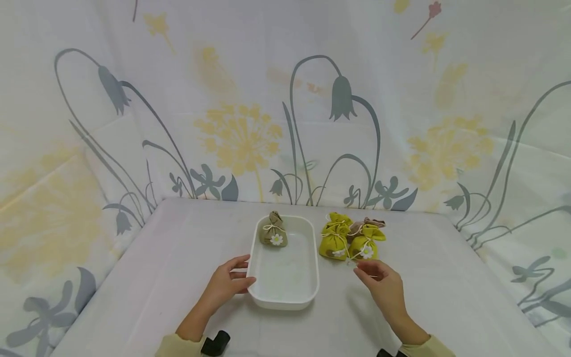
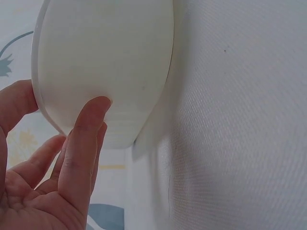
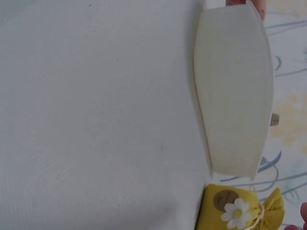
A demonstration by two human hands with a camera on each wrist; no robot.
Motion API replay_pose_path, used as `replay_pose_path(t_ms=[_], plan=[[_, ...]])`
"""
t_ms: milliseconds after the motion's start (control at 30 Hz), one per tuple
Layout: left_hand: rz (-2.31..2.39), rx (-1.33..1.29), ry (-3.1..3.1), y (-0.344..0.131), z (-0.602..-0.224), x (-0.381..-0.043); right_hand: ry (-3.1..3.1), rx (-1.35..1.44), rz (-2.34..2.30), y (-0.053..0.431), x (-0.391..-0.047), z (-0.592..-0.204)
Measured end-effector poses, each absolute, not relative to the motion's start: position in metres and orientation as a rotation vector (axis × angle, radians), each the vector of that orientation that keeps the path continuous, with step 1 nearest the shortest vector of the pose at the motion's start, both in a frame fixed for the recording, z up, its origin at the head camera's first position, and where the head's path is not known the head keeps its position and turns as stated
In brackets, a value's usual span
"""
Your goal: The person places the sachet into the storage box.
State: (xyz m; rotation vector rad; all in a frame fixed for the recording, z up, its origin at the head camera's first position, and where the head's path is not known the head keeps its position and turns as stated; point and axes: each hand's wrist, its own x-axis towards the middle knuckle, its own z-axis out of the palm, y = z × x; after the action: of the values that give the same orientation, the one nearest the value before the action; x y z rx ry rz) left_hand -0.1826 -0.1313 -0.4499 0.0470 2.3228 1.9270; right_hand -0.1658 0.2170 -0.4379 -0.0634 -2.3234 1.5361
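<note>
One white tray (image 1: 285,275) sits at the centre of the lower half of the head view, and one brown pouch (image 1: 270,233) with a single white flower (image 1: 276,240) is in its upper left corner. Just right of the tray is a cluster of pouches: I count three yellow pouches (image 1: 332,243), two in front and one behind, plus one mauve-brown pouch (image 1: 374,222), partly hidden at the back. The two front yellow ones each bear a white flower.

The left hand (image 1: 226,281), lower left of centre, grips the tray's left wall, its digits spread on both sides of the rim. The right hand (image 1: 387,290), lower right, has loosely bent fingers, a small gap between thumb and fingertips, and nothing visible held; whether it touches the nearest pouch's cord I cannot tell.

A white table (image 1: 187,238) lies beneath; flower-printed cloth (image 1: 258,39) fills the upper frame.
</note>
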Motion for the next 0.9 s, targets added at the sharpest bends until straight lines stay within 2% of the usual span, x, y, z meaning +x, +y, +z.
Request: replay_pose_path(t_ms=[900], plan=[[1.913, 0.033, 2.343, -0.13, -0.45, -0.183, -2.313, -0.348, 1.331, 0.261, -0.215, -0.453]])
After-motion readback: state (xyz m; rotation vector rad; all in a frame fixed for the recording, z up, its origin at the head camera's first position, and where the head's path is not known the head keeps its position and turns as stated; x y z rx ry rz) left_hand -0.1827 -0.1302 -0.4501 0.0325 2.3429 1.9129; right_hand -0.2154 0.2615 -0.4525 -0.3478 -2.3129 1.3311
